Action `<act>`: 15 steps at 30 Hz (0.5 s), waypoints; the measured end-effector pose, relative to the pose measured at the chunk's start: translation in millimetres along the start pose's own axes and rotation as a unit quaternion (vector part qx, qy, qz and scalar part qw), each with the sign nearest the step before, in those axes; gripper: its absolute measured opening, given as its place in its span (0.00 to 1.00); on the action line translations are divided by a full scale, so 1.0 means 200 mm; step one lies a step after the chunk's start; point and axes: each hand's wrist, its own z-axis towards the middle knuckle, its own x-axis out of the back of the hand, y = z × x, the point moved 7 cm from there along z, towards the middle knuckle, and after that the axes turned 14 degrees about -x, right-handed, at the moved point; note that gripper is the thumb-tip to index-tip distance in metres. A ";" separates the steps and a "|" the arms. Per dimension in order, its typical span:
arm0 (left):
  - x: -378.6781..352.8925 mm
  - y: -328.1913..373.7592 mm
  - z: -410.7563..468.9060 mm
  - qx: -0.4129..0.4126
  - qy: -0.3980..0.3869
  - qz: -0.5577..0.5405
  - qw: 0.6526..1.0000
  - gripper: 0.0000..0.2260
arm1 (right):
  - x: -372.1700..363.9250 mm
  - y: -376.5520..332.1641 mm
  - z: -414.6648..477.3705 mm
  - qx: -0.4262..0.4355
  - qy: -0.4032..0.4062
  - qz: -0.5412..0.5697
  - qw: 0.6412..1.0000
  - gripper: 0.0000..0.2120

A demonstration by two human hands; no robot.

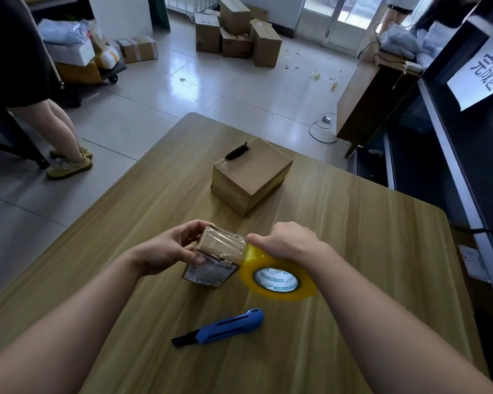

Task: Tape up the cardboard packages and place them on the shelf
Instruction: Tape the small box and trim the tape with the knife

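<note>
A small cardboard box [221, 245] with a white label on its front stands on the wooden table [353, 251]. My left hand [168, 248] grips its left side, thumb on the near face. My right hand [288, 241] holds a yellowish roll of clear tape [276, 277] against the box's right edge; a strip of tape lies across the box top. A larger brown box [251, 174] sits farther back on the table, a dark strip at its top corner. A blue utility knife [225, 327] lies on the table in front of me, blade out to the left.
A dark metal shelf [450, 155] with a white paper sign [484, 69] stands at the right. Stacked cardboard boxes [236, 32] are on the tiled floor beyond. A person's legs [60, 132] are at the left beside a loaded cart [83, 58]. A brown desk [373, 92] stands by the shelf.
</note>
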 end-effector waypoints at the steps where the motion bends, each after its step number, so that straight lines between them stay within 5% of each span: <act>1: 0.00 0.00 0.00 -0.001 0.000 -0.005 1.000 0.29 | -0.01 -0.01 0.00 0.003 0.007 -0.004 1.000 0.31; 15: 0.08 0.03 -0.04 0.055 -0.013 0.037 0.998 0.30 | -0.04 -0.11 -0.02 0.004 -0.012 -0.005 1.000 0.29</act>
